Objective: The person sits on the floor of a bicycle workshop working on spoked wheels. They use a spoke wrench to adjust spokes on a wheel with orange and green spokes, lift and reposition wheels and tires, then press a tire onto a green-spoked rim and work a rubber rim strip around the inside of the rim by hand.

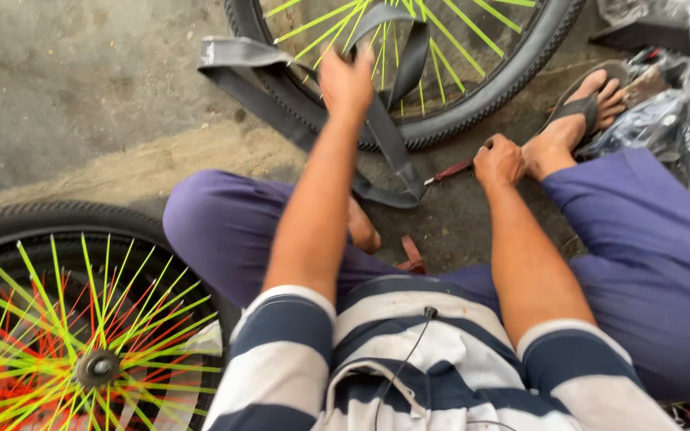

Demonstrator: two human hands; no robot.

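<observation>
The left hand [346, 82] gripped a grey inner tube [385, 128] that looped over the wheel [473, 96] with green spokes lying on the concrete floor [81, 88]. The right hand [498, 162] was closed round a red-handled tool [450, 170] whose tip touched the tube's lower fold.

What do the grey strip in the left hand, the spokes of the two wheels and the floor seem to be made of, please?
The grey strip, held by the left hand, looks like matt rubber, probably an inner tube: it bends limply in flat folds. The spokes look sheathed in glossy neon plastic; the core is hidden. The floor looks like rough, stained concrete.
</observation>
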